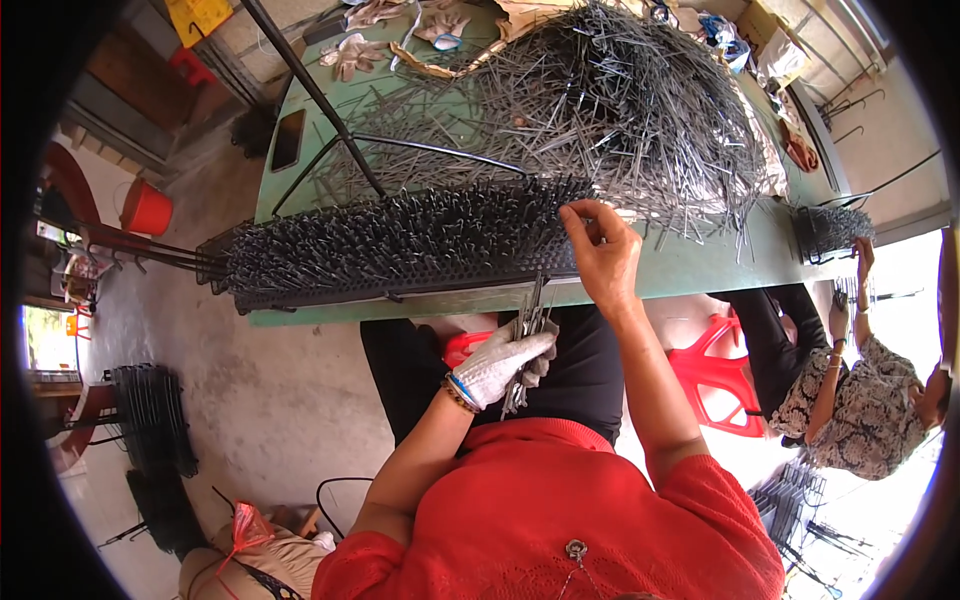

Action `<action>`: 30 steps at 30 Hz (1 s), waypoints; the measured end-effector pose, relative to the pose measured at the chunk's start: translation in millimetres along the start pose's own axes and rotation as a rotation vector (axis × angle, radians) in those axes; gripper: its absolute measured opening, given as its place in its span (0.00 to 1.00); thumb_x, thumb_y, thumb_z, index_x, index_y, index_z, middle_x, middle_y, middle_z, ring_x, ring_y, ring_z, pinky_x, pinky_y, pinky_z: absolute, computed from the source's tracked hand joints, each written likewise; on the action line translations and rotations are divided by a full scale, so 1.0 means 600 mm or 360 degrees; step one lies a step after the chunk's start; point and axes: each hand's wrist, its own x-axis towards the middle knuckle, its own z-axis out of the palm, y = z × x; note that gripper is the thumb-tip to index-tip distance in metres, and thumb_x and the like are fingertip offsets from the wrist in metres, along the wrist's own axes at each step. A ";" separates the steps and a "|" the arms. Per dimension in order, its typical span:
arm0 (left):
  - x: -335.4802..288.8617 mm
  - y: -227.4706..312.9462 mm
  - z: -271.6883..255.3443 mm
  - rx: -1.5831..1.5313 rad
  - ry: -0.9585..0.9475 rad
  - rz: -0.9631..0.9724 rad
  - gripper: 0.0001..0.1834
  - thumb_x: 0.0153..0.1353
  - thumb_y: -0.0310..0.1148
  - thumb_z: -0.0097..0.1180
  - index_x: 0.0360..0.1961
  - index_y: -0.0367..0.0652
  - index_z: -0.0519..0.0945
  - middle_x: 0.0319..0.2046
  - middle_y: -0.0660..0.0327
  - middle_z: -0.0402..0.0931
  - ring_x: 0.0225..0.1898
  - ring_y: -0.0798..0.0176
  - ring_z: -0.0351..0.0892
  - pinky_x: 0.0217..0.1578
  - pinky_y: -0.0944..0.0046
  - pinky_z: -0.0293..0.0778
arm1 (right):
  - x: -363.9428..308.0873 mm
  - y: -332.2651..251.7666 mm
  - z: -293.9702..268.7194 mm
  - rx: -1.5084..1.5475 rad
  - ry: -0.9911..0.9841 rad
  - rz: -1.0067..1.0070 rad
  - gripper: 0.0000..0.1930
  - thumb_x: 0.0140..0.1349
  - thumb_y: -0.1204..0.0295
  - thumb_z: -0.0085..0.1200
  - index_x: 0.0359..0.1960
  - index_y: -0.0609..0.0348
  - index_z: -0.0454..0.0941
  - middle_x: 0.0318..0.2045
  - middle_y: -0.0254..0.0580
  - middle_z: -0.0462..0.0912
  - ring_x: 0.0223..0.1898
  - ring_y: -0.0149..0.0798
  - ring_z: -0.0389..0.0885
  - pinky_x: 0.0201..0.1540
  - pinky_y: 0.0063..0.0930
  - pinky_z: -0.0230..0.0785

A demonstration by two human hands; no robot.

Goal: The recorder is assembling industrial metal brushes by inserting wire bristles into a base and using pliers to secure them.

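My left hand [492,368], in a whitish work glove, is closed round a bundle of thin dark metal strips [534,312] over my lap. The strips stick out above and below the fist. My bare right hand [610,255] is at the right end of a long black perforated rack [450,275], thumb and forefinger pinched together. Whatever is between those fingertips is too small to make out. Dense upright dark strips [390,235] fill the rack, which lies along the near edge of a green table [690,270].
A large heap of loose strips [640,100] covers the table behind the rack. A phone [288,139] and work gloves [353,56] lie at the far left. A black rod [310,90] rises from the rack. At right, a co-worker [870,400] handles another rack [832,230] near a red stool [712,375].
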 end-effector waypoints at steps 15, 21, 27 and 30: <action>-0.011 0.013 0.010 0.0234 0.0080 0.0104 0.13 0.64 0.36 0.56 0.45 0.41 0.74 0.23 0.69 0.73 0.19 0.77 0.73 0.17 0.77 0.70 | -0.009 0.001 0.031 -0.0255 0.0159 -0.0490 0.06 0.53 0.77 0.63 0.31 0.60 0.79 0.22 0.37 0.81 0.15 0.29 0.74 0.18 0.22 0.66; -0.012 0.013 0.007 0.0222 0.0076 0.0095 0.14 0.63 0.37 0.57 0.46 0.45 0.73 0.25 0.68 0.72 0.19 0.77 0.71 0.16 0.76 0.67 | -0.015 0.010 0.033 -0.0317 0.0112 -0.0464 0.05 0.52 0.77 0.63 0.30 0.59 0.79 0.22 0.37 0.81 0.16 0.32 0.75 0.20 0.24 0.68; -0.017 0.015 0.002 0.0233 0.0061 0.0132 0.16 0.63 0.36 0.57 0.50 0.44 0.73 0.27 0.68 0.73 0.19 0.78 0.71 0.17 0.77 0.67 | -0.020 0.011 0.023 -0.0453 -0.0106 -0.0704 0.05 0.52 0.77 0.63 0.30 0.61 0.80 0.30 0.40 0.80 0.24 0.41 0.79 0.25 0.30 0.71; -0.016 0.015 -0.002 0.0215 0.0072 0.0124 0.17 0.63 0.36 0.57 0.51 0.44 0.73 0.27 0.68 0.74 0.20 0.78 0.71 0.17 0.77 0.68 | -0.019 0.014 0.015 -0.0445 -0.0109 -0.0692 0.05 0.52 0.78 0.62 0.31 0.61 0.81 0.32 0.41 0.80 0.24 0.41 0.79 0.25 0.30 0.71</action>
